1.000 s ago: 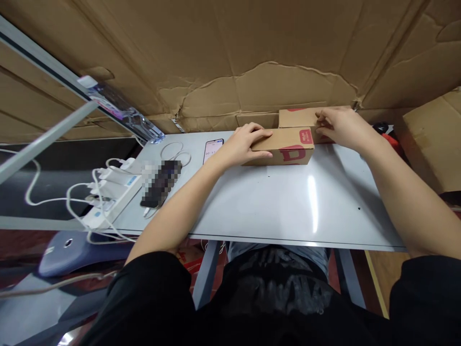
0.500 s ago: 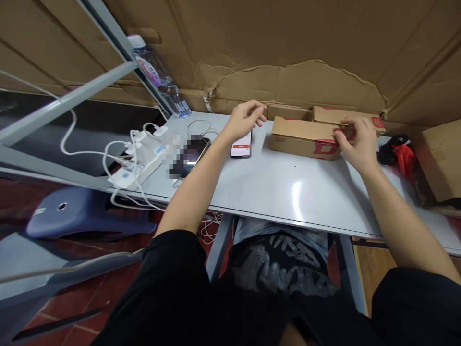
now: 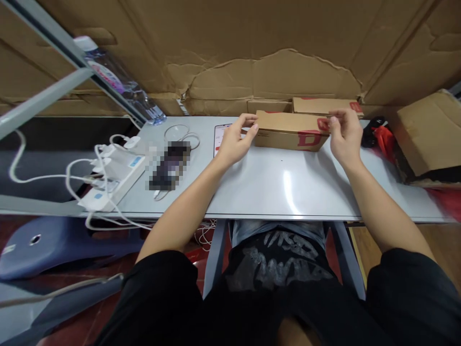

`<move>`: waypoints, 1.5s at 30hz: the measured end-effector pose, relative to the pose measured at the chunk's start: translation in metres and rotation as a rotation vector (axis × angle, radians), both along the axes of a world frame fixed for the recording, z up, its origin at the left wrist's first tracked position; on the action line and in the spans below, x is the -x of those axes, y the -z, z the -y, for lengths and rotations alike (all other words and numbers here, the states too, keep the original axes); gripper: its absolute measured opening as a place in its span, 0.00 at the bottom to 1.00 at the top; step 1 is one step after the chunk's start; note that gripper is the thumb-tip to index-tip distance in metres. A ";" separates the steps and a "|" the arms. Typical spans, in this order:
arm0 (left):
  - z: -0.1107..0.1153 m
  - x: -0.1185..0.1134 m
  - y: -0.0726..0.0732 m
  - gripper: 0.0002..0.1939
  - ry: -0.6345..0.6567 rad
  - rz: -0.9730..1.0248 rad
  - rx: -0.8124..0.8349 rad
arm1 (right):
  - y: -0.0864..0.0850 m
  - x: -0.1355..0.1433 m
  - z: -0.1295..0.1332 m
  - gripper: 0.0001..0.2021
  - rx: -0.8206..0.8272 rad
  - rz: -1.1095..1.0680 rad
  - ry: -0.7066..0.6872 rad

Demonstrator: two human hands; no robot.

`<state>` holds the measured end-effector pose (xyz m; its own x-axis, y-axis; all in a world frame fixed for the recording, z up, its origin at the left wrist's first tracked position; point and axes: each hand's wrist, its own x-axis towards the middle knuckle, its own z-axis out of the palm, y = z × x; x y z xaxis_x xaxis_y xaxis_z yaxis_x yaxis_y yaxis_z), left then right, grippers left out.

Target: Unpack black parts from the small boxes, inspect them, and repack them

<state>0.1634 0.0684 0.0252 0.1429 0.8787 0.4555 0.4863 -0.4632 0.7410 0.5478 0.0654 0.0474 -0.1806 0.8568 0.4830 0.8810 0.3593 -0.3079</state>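
Observation:
A long brown cardboard box [image 3: 277, 139] with a red letter mark lies on the white table, between my two hands. At its left end is my left hand [image 3: 236, 139], the fingers and thumb curved against the edge. My right hand [image 3: 345, 134] has its bent fingers and thumb at the opposite end. A second cardboard box [image 3: 317, 105] sits just behind, partly covered by the first one. Left of my left hand lies a phone [image 3: 218, 139] with a lit screen, partly hidden by that hand.
On the left of the table [image 3: 252, 187] are a power strip [image 3: 118, 180] with white cables, a pixelated dark device [image 3: 171, 166] and a leaning water bottle [image 3: 122, 86]. To the right are a red-and-black bundle [image 3: 382, 137] and a larger carton [image 3: 428, 132].
My left hand has moved from above the phone to the box's left end. My right hand stays at the right end. The view has turned slightly right.

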 end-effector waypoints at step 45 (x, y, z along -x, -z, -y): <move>-0.036 -0.018 0.087 0.41 0.114 0.506 -0.155 | 0.056 0.010 -0.035 0.25 -0.175 -0.774 -0.241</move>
